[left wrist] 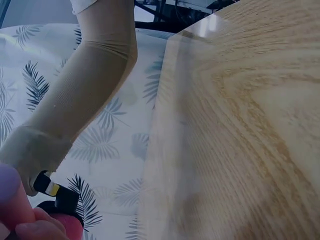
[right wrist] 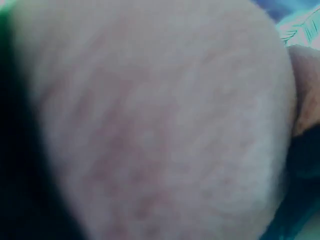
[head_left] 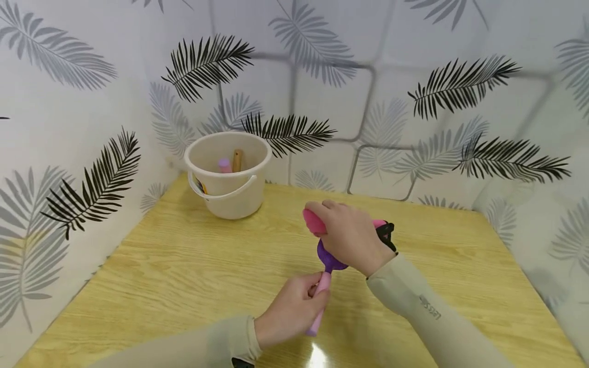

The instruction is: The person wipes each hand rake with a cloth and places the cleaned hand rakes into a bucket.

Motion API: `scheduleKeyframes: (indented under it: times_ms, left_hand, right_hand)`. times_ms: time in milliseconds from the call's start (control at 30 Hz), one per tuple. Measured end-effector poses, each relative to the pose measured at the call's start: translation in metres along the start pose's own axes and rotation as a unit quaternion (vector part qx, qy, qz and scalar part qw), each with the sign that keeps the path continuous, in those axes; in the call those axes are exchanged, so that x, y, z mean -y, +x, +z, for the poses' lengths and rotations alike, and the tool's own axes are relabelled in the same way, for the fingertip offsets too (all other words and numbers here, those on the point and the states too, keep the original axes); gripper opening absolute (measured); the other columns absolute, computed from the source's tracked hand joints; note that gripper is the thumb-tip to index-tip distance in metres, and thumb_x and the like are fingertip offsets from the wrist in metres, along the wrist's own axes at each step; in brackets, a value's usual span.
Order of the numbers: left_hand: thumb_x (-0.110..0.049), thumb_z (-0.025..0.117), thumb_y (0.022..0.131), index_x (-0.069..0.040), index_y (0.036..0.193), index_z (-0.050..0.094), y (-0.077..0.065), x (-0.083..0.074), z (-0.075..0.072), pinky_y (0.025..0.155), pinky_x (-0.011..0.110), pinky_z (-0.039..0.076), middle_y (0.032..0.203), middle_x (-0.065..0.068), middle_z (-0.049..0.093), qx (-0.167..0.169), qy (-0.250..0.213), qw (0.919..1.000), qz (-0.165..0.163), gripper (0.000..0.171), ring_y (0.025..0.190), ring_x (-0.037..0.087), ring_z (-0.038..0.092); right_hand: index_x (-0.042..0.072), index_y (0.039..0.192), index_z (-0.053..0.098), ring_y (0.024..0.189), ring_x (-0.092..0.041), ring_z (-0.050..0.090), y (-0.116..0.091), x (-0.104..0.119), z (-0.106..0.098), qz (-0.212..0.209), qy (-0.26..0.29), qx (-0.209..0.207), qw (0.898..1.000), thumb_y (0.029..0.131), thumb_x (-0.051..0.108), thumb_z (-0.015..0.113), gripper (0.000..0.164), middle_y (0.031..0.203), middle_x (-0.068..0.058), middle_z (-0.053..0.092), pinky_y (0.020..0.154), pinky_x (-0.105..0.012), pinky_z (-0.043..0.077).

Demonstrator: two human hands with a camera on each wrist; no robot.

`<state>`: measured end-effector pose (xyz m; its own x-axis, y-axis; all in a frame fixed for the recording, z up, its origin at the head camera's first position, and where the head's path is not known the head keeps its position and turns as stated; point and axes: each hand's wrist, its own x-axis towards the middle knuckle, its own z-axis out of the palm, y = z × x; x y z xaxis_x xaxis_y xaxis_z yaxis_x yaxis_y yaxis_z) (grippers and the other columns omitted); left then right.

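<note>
My left hand [head_left: 292, 309] grips the pink handle [head_left: 319, 319] of a kitchen utensil with a rounded purple head [head_left: 329, 257]. In the left wrist view, the handle's lavender end [left wrist: 7, 182] and a few fingers [left wrist: 42, 229] show at the lower left. My right hand [head_left: 349, 232] is curled round a soft-looking pink thing [head_left: 315, 222] and holds it over the purple head. Most of that pink thing and part of the head are hidden by the hand. Blurred skin of the right hand [right wrist: 165, 125] fills the right wrist view.
A white bucket [head_left: 234, 197] with a lowered carrying handle stands at the back left of the wood-grain table [head_left: 198, 255]. Inside it show a pink handle end [head_left: 224, 165] and a wooden handle [head_left: 237, 160]. Leaf-patterned walls [head_left: 322, 102] border the table.
</note>
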<state>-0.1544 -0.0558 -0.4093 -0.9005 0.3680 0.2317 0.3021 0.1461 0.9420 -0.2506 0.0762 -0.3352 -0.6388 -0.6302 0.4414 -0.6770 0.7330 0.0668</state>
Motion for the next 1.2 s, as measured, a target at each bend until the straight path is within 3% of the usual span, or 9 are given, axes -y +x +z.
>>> scheduleKeyframes:
  times_ms: [167, 267, 333, 467, 633, 733, 933, 1033, 1200]
  left_hand:
    - [-0.012, 0.048, 0.093, -0.008, 0.075, 0.054, 0.005, 0.007, -0.004, 0.038, 0.019, 0.035, 0.051, -0.004, 0.048, 0.004, 0.001, 0.9996, -0.027, 0.019, 0.038, 0.009, 0.046]
    - [-0.013, 0.047, 0.094, -0.006, 0.080, 0.057, 0.009, 0.010, -0.007, 0.044, 0.020, 0.035, 0.052, -0.003, 0.048, 0.006, -0.005, 0.9991, -0.041, 0.018, 0.041, 0.009, 0.045]
    - [-0.013, 0.048, 0.093, -0.005, 0.082, 0.059, 0.011, 0.011, -0.008, 0.045, 0.021, 0.036, 0.051, -0.002, 0.049, 0.006, -0.007, 0.9989, -0.046, 0.017, 0.042, 0.009, 0.045]
    - [-0.016, 0.052, 0.093, -0.005, 0.078, 0.059, 0.011, 0.012, -0.008, 0.044, 0.020, 0.035, 0.051, -0.003, 0.048, 0.002, 0.004, 0.9986, -0.052, 0.020, 0.042, 0.008, 0.046]
    - [-0.018, 0.051, 0.094, -0.007, 0.073, 0.056, 0.008, 0.010, -0.006, 0.040, 0.019, 0.031, 0.049, -0.005, 0.046, 0.003, -0.011, 0.9985, -0.053, 0.025, 0.038, 0.008, 0.043]
    - [-0.024, 0.046, 0.099, -0.005, 0.075, 0.055, 0.007, 0.003, -0.006, 0.040, 0.020, 0.033, 0.050, -0.003, 0.046, 0.003, -0.037, 0.9972, -0.065, 0.032, 0.038, 0.009, 0.042]
    - [-0.029, 0.039, 0.102, -0.005, 0.082, 0.055, 0.014, 0.011, -0.009, 0.037, 0.021, 0.035, 0.057, 0.000, 0.050, -0.013, -0.070, 0.9936, -0.088, 0.035, 0.040, 0.010, 0.042]
    - [-0.023, 0.039, 0.102, -0.004, 0.084, 0.055, 0.015, 0.010, -0.010, 0.036, 0.021, 0.035, 0.059, 0.002, 0.051, -0.021, -0.079, 0.9930, -0.085, 0.031, 0.041, 0.009, 0.042]
    - [-0.019, 0.042, 0.101, -0.002, 0.087, 0.056, 0.014, 0.006, -0.009, 0.035, 0.020, 0.035, 0.061, 0.002, 0.052, -0.045, -0.093, 0.9910, -0.086, 0.026, 0.043, 0.008, 0.044]
  right_hand:
    - [0.024, 0.113, 0.062, 0.062, -0.011, 0.050, 0.000, 0.004, 0.002, -0.081, -0.011, 0.030, 0.996, 0.067, 0.003, 0.069, 0.051, 0.083, 0.005, 0.058, 0.045, -0.029, 0.046]
    - [0.025, 0.100, 0.063, 0.059, -0.009, 0.047, -0.004, 0.011, -0.002, -0.135, 0.005, 0.058, 0.989, 0.062, -0.003, 0.061, 0.048, 0.076, 0.008, 0.052, 0.046, -0.027, 0.043]
    - [0.026, 0.090, 0.062, 0.058, -0.008, 0.045, -0.005, 0.014, -0.006, -0.141, 0.009, 0.081, 0.987, 0.061, -0.005, 0.057, 0.043, 0.070, 0.009, 0.048, 0.046, -0.026, 0.041]
    - [0.027, 0.086, 0.060, 0.057, -0.008, 0.044, 0.001, 0.013, -0.009, -0.114, -0.015, 0.107, 0.988, 0.066, -0.002, 0.062, 0.036, 0.068, 0.009, 0.047, 0.043, -0.026, 0.041]
    - [0.026, 0.113, 0.063, 0.061, -0.014, 0.048, 0.007, 0.004, 0.000, -0.074, -0.055, 0.069, 0.993, 0.072, 0.004, 0.067, 0.047, 0.079, 0.003, 0.053, 0.042, -0.028, 0.042]
    - [0.026, 0.119, 0.062, 0.062, -0.014, 0.050, 0.001, 0.001, 0.002, -0.079, -0.030, 0.051, 0.995, 0.071, 0.006, 0.069, 0.052, 0.084, 0.003, 0.057, 0.043, -0.028, 0.044]
    - [0.028, 0.115, 0.063, 0.063, -0.009, 0.050, -0.018, 0.007, -0.006, -0.089, 0.033, 0.043, 0.995, 0.070, 0.007, 0.071, 0.051, 0.088, 0.007, 0.058, 0.046, -0.026, 0.045]
    - [0.028, 0.118, 0.061, 0.067, -0.008, 0.053, -0.026, 0.004, -0.007, -0.062, 0.054, 0.037, 0.996, 0.072, 0.011, 0.072, 0.050, 0.093, 0.008, 0.060, 0.050, -0.027, 0.048]
    - [0.020, 0.129, 0.053, 0.070, -0.012, 0.056, -0.034, -0.009, -0.001, 0.026, 0.063, 0.001, 0.998, 0.080, 0.017, 0.071, 0.051, 0.099, 0.001, 0.061, 0.054, -0.035, 0.053]
